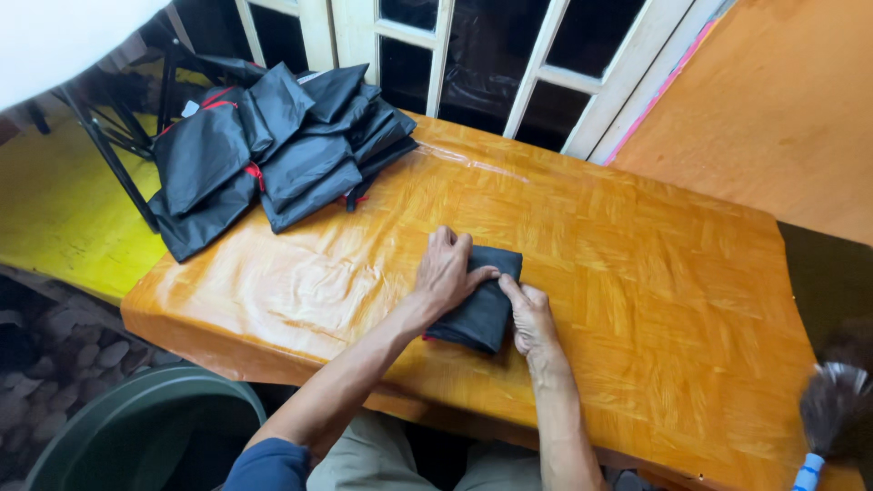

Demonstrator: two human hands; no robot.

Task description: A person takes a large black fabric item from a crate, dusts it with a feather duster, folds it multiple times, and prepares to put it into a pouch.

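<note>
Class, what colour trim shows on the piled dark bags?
Red trim on the piled black fabric bags, head view.

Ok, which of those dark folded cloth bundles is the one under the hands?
The small folded black bundle near the table's front edge, alone, pressed by the left hand and right hand. The others lie heaped in the pile at the far left corner.

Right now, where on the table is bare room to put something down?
The table is bare right of the folded black cloth, up to the far edge. Another bare patch lies left of the left hand, below the pile of black bags. The far left corner is crowded.
</note>
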